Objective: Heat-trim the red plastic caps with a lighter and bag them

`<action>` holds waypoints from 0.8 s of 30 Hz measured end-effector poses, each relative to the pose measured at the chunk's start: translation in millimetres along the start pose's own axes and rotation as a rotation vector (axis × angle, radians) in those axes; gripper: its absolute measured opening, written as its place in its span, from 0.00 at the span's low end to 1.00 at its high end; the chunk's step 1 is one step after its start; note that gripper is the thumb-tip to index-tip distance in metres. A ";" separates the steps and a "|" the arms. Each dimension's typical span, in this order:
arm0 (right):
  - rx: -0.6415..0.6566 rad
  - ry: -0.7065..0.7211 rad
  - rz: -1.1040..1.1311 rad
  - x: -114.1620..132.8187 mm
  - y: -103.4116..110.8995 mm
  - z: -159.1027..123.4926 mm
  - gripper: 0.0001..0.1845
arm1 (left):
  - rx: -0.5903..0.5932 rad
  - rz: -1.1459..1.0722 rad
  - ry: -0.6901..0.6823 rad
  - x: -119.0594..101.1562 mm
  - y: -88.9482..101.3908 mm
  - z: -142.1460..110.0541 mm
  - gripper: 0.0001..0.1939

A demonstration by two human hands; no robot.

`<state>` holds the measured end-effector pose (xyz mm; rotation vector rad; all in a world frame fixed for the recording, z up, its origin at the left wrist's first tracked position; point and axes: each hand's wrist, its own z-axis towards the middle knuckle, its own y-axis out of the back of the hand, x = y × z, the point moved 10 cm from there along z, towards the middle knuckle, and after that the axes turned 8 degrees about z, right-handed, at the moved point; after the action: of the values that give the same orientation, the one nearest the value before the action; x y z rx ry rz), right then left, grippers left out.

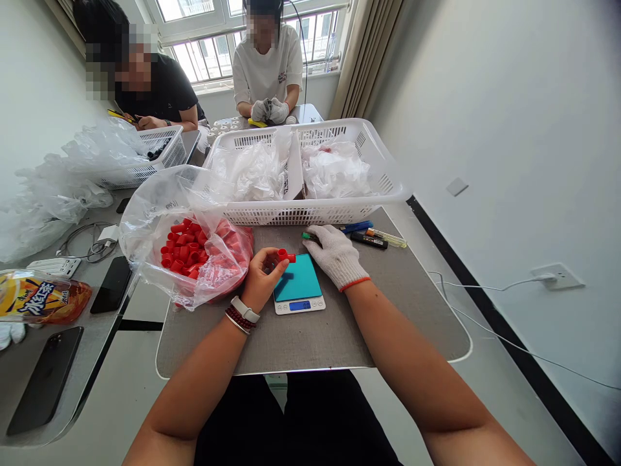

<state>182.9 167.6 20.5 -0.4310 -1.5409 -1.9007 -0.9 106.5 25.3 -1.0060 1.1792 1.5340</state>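
Note:
My bare left hand (262, 275) is closed in a pinch on a small red cap (284, 255), held just above the left edge of a small scale with a teal platform (298, 279). My right hand (334, 254), in a white knit glove with a red cuff, rests on the grey table (339, 330) beyond the scale. Its fingers curl over the end of a green-tipped pen (306, 236). A clear plastic bag of several red caps (187, 252) lies open just left of my left hand.
A white basket (315, 210) with crumpled plastic bags stands behind the scale. Pens (371, 236) lie right of my gloved hand. Phones (110, 285), a snack packet (39, 296) and cables sit on the left table. Two other people work at the far end.

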 end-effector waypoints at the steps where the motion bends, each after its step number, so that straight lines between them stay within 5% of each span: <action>1: -0.007 -0.010 0.019 -0.1 1.4 -0.4 0.18 | -0.001 -0.002 0.001 -0.1 0.2 0.0 0.13; 9: -0.081 -0.112 0.260 -6.4 13.3 0.9 0.22 | -0.001 -0.013 0.002 3.6 0.0 -0.1 0.13; 13: -0.189 -0.109 0.707 -12.9 23.6 -0.9 0.25 | -0.001 -0.013 0.016 4.6 -0.1 -0.2 0.13; 17: -0.015 -0.162 1.157 -4.7 13.1 -6.3 0.38 | -0.006 -0.011 0.020 3.5 0.6 -0.3 0.13; 24: 0.108 -0.244 1.342 12.3 12.0 -15.1 0.41 | -0.004 -0.011 -0.007 -0.5 0.7 -0.2 0.13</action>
<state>183.8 148.5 33.1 -1.2688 -0.9706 -0.7148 -1.4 106.2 25.9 -1.0075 1.1639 1.5304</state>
